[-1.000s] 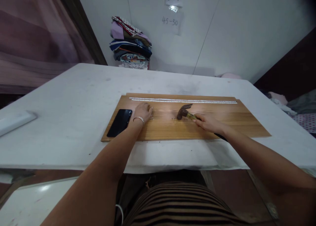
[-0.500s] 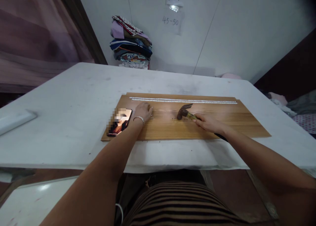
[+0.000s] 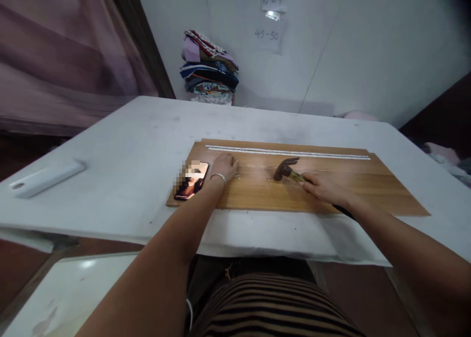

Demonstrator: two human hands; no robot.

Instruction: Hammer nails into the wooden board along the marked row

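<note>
Right grip (image 3: pixel 324 187) is closed round the handle of the hammer (image 3: pixel 286 168), whose head rests mid-board on the wooden board (image 3: pixel 257 197), probably parked between blows. Left grip (image 3: pixel 226 165) is curled with fingertips on the board; what it holds, if anything, cannot be told. A phone (image 3: pixel 192 181) lies just beside it and a white strip (image 3: pixel 294 152) lines the far edge. Folded cloth (image 3: pixel 209 77) sits well apart on the bench (image 3: pixel 128 141).

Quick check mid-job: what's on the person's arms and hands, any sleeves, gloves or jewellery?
Both arms are bare as far as the view shows, with no sleeves or gloves. The left hand has a thin silvery bangle at the wrist; the right hand has nothing at its wrist. A striped top shows below.
</note>
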